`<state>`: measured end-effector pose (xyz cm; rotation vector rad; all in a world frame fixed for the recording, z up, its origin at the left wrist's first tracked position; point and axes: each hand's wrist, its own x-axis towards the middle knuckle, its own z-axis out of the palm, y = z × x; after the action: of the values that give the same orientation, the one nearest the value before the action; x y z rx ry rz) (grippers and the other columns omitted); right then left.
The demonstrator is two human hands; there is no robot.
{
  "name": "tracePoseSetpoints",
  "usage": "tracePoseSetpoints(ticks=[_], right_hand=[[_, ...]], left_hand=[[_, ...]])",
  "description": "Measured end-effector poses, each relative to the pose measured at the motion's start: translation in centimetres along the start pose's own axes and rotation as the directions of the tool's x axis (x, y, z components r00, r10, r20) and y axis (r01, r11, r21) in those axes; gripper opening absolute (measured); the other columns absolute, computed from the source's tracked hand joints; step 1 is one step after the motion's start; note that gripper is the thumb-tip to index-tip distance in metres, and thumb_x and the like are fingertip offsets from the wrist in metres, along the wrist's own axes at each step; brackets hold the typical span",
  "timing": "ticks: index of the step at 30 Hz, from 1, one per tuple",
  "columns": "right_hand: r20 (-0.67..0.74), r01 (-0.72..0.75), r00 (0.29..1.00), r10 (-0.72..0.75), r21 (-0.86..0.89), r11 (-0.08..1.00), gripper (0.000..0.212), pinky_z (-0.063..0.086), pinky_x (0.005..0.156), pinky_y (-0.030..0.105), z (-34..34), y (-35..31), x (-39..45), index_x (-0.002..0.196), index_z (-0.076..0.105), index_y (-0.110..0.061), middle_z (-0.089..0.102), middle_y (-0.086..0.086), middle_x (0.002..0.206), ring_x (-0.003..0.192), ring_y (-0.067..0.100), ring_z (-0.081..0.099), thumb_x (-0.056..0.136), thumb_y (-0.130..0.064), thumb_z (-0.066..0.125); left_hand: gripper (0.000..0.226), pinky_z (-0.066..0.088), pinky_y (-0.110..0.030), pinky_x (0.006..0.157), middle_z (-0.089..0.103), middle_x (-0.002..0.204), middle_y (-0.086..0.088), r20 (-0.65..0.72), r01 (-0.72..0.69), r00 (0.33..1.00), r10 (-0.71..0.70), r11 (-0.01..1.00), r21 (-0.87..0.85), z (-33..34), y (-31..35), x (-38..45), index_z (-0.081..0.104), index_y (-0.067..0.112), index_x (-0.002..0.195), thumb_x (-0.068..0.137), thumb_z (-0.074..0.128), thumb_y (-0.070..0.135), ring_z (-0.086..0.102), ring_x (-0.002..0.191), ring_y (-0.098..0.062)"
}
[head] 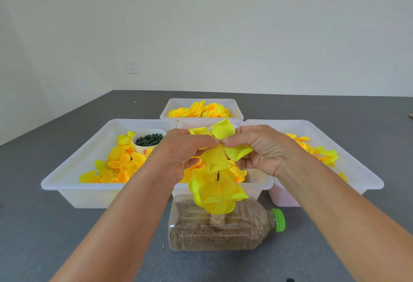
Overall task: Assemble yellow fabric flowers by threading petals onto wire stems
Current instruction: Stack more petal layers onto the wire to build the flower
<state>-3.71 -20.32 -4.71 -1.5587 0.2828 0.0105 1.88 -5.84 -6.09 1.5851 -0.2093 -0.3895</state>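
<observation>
While the left hand point(181, 149) and right hand point(259, 147) pinch a yellow petal piece point(220, 145) with fingers clamped together, it sits above the wire stem point(217, 176) (rising from a half-built flower point(216, 192)) over a bottle point(223, 228) on the surface point(33, 225).

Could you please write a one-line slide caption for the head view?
Both hands pinch a yellow petal piece above a wire stem standing in a sand-filled bottle.

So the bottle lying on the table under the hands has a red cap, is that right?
Not quite. In the head view the bottle does lie on the table under both hands, but its cap is green, not red.
</observation>
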Motion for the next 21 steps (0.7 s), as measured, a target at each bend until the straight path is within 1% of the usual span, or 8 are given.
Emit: tracePoseSetpoints(ticks=[3, 5, 7, 10, 12, 15, 18, 21], right_hand=[[-0.015, -0.034, 0.999, 0.034, 0.005, 0.999, 0.013, 0.043, 0.059, 0.026, 0.16, 0.08, 0.13, 0.08, 0.062, -0.012, 0.062, 0.008, 0.075, 0.064, 0.019, 0.057, 0.076, 0.0, 0.067], [-0.002, -0.065, 0.998, 0.065, 0.021, 0.998, 0.014, 0.042, 0.056, 0.024, 0.19, 0.18, 0.16, 0.077, 0.061, -0.014, 0.062, 0.005, 0.072, 0.062, 0.017, 0.057, 0.078, 0.0, 0.066], [0.017, -0.086, 0.996, 0.086, 0.028, 0.996, 0.015, 0.041, 0.052, 0.022, 0.16, 0.25, 0.12, 0.077, 0.06, -0.015, 0.062, 0.003, 0.069, 0.059, 0.015, 0.057, 0.079, -0.001, 0.065], [0.026, -0.095, 0.995, 0.094, 0.045, 0.994, 0.015, 0.042, 0.052, 0.023, 0.09, 0.3, 0.13, 0.077, 0.06, -0.015, 0.062, 0.002, 0.066, 0.056, 0.013, 0.057, 0.079, 0.0, 0.064], [0.029, -0.096, 0.995, 0.094, 0.052, 0.994, 0.015, 0.042, 0.054, 0.025, 0.01, 0.31, 0.12, 0.076, 0.06, -0.014, 0.062, 0.002, 0.065, 0.056, 0.014, 0.057, 0.079, 0.001, 0.064], [0.048, -0.103, 0.994, 0.1, 0.051, 0.993, 0.015, 0.042, 0.056, 0.025, 0.04, 0.24, 0.14, 0.08, 0.06, -0.014, 0.062, 0.004, 0.072, 0.061, 0.016, 0.057, 0.079, 0.001, 0.063], [0.041, -0.113, 0.993, 0.11, 0.067, 0.991, 0.016, 0.043, 0.056, 0.026, 0.09, 0.24, 0.25, 0.085, 0.061, -0.013, 0.063, 0.005, 0.076, 0.063, 0.017, 0.058, 0.079, 0.001, 0.063], [0.031, -0.123, 0.992, 0.121, 0.082, 0.989, 0.016, 0.044, 0.055, 0.026, 0.1, 0.22, 0.31, 0.079, 0.06, -0.014, 0.063, 0.005, 0.074, 0.063, 0.018, 0.058, 0.077, 0.001, 0.065]], left_hand=[[0.014, 0.049, -0.033, 0.078, 0.067, 0.066, 0.002, -0.005, 0.035, 0.999, -0.035, 0.999, -0.001, 0.08, -0.3, 0.17, 0.063, 0.017, 0.075, 0.072, 0.075, 0.01, 0.062, 0.07, -0.015], [0.013, 0.048, -0.031, 0.073, 0.067, 0.065, 0.002, 0.016, 0.067, 0.998, -0.067, 0.998, -0.017, 0.14, -0.48, 0.16, 0.063, 0.017, 0.074, 0.074, 0.074, 0.01, 0.062, 0.069, -0.016], [0.012, 0.048, -0.031, 0.072, 0.067, 0.064, 0.001, 0.03, 0.081, 0.996, -0.08, 0.996, -0.024, 0.14, -0.53, 0.1, 0.064, 0.016, 0.073, 0.074, 0.073, 0.01, 0.061, 0.068, -0.016], [0.012, 0.048, -0.033, 0.079, 0.068, 0.065, 0.001, 0.057, 0.071, 0.996, -0.07, 0.997, -0.012, -0.12, -0.41, -0.12, 0.064, 0.016, 0.072, 0.075, 0.073, 0.009, 0.063, 0.068, -0.016], [0.011, 0.047, -0.035, 0.084, 0.069, 0.07, 0.002, 0.082, 0.064, 0.995, -0.065, 0.998, 0.015, -0.3, -0.3, -0.27, 0.066, 0.016, 0.076, 0.073, 0.074, 0.009, 0.064, 0.072, -0.016], [0.014, 0.047, -0.034, 0.089, 0.069, 0.069, 0.004, 0.094, 0.057, 0.994, -0.062, 0.997, 0.053, -0.48, -0.12, -0.43, 0.066, 0.018, 0.078, 0.072, 0.074, 0.008, 0.064, 0.073, -0.014], [0.013, 0.044, -0.039, 0.097, 0.068, 0.071, 0.003, 0.112, 0.05, 0.992, -0.06, 0.995, 0.088, -0.53, 0.04, -0.6, 0.067, 0.016, 0.078, 0.072, 0.074, 0.007, 0.062, 0.075, -0.015], [0.013, 0.043, -0.039, 0.097, 0.069, 0.072, 0.002, 0.1, 0.052, 0.993, -0.062, 0.994, 0.097, -0.6, 0.12, -0.62, 0.068, 0.015, 0.079, 0.072, 0.075, 0.007, 0.062, 0.076, -0.015]])
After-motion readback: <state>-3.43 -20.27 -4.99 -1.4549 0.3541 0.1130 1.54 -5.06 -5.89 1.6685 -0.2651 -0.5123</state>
